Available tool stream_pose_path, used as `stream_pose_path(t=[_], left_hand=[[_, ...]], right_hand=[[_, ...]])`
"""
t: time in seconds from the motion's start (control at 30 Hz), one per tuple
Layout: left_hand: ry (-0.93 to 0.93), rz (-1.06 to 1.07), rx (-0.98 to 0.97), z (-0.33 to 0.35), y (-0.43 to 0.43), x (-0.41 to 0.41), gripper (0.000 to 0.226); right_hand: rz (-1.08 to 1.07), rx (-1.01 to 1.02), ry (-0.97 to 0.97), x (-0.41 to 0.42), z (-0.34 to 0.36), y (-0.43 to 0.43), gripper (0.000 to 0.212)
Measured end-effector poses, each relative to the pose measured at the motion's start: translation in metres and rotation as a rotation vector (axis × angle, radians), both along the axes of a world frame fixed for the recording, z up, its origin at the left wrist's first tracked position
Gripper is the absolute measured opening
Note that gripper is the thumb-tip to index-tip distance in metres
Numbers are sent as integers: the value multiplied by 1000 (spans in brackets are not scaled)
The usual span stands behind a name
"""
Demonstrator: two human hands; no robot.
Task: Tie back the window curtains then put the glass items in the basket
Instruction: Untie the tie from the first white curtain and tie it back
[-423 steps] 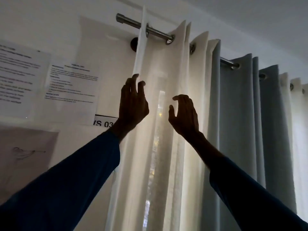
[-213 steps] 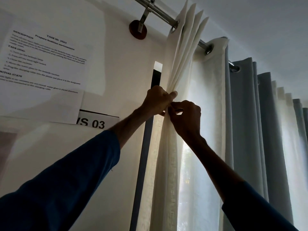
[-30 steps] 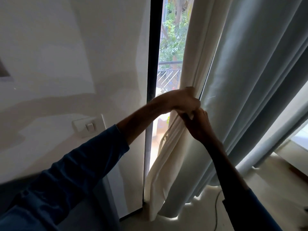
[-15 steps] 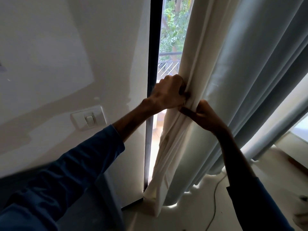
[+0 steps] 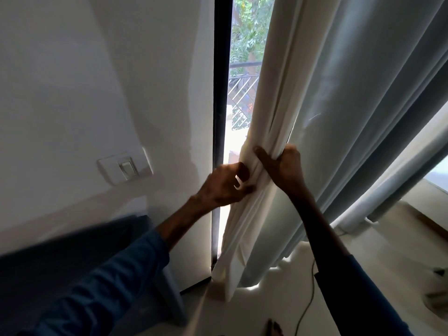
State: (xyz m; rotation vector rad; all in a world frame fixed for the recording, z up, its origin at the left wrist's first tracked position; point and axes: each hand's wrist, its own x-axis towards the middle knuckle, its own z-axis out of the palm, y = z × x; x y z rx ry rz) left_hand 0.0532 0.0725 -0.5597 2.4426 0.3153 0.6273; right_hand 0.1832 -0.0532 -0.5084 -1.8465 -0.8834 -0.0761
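Nearest, the left hand (image 5: 221, 186) is pinching the edge of the cream curtain (image 5: 271, 105) between thumb and curled fingers. Just right of it and slightly higher, the right hand (image 5: 284, 166) is curling round the same gathered folds, thumb lying across their front. The grey curtain (image 5: 363, 117) is hanging directly right of that hand. Beyond the left hand, the dark window frame (image 5: 219, 93) is standing upright, with a wall switch (image 5: 126, 167) further left.
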Motion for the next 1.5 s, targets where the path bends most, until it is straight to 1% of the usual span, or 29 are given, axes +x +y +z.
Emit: stream_pose_path(t=[0.1,0.17,0.3,0.37,0.47,0.53,0.57,0.63,0.7,0.73,0.8,0.83,0.9,0.97,1.1,1.2,1.23,1.37,1.5], left_hand=[[-29,-2,-37,-12,2,4,25],[-9,-45,-37,-11,6,4,27],[-21,-140,-49,-16,14,0,20],[-33,-150,-25,-19,15,0,23],[-58,-84,9,-25,6,5,34],[-68,-1,-20,-31,-1,11,39],[-72,29,-41,-33,-3,14,37],[-64,56,-59,-34,-4,17,26],[-27,79,-44,-32,-2,18,16],[-8,104,-43,-29,-3,17,15],[36,165,-80,-26,-4,18,21],[67,174,-128,-26,-4,18,25],[116,141,-236,-26,-5,17,28],[149,88,-269,-28,-5,13,29],[189,1,-244,-30,-8,-1,21],[243,0,-164,-28,-8,-9,35],[242,10,-128,-28,-7,-12,37],[225,60,-27,-30,3,-23,24],[289,-16,-5,-22,-1,-30,28]], right_hand=[[-6,-2,-2,-5,-9,4,44],[-19,14,21,-3,-10,1,40],[80,54,171,5,-10,-9,38],[102,68,212,7,-11,-14,35],[134,85,233,6,-12,-17,36],[151,91,234,3,-12,-18,37],[156,93,235,2,-12,-18,37],[166,89,235,1,-12,-20,35],[186,91,244,2,-11,-24,32],[196,93,256,2,-11,-25,30],[206,91,269,2,-11,-27,27],[206,90,267,1,-11,-26,28],[203,90,263,0,-12,-25,32],[192,97,263,1,-12,-24,33],[164,93,257,4,-12,-25,27],[151,98,266,5,-14,-22,26],[141,101,272,5,-15,-20,28],[99,109,314,3,-22,-16,40],[62,94,353,-7,-37,-12,46]])
